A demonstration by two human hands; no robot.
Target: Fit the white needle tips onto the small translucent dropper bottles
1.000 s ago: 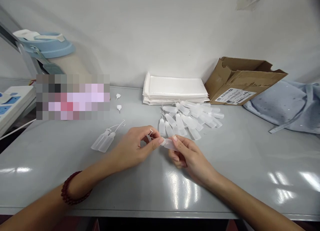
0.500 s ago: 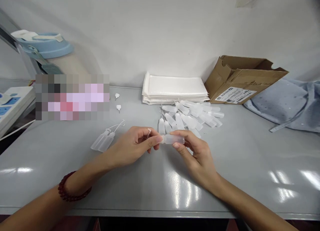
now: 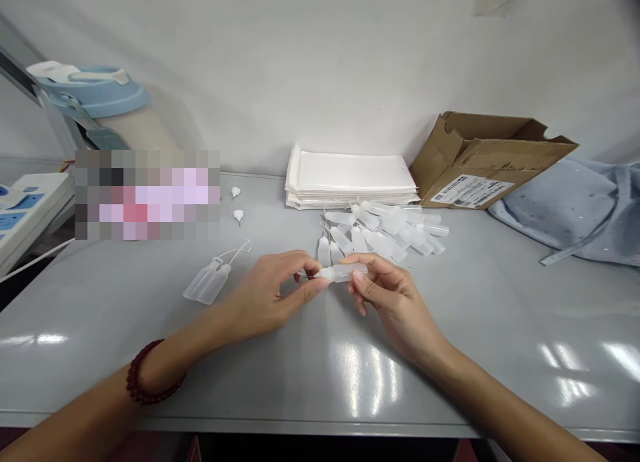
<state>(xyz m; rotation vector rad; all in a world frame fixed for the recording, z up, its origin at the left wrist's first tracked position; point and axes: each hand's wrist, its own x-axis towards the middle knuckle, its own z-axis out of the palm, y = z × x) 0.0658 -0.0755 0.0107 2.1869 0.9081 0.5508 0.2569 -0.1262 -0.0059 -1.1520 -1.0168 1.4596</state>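
A small translucent squeeze bottle [image 3: 343, 273] lies level between my hands, its white neck toward the left. My right hand [image 3: 387, 285] grips the bottle's body between thumb and fingers. The thumb and fingertips of my left hand [image 3: 287, 285] are closed at its neck end, where a thin needle-like tip shows. Part of a small white piece shows behind the left fingers, mostly hidden. Beyond my hands is a pile of similar bottles [image 3: 390, 232]. Left of my left hand, two bottles with strap caps [image 3: 207, 283] lie side by side. Two white needle caps [image 3: 239, 215] rest farther back.
White padded envelopes [image 3: 353, 172] are stacked against the wall. An open cardboard box [image 3: 493, 159] stands at the back right, with blue-grey fabric [image 3: 575, 209] beside it. A large tumbler with a blue lid [image 3: 95, 92] and a white power strip [image 3: 35, 199] are at left.
My left fingers have shifted on the bottle's neck end, and a thin tip now shows there. My right thumb and fingers have changed their hold, turning the bottle slightly.
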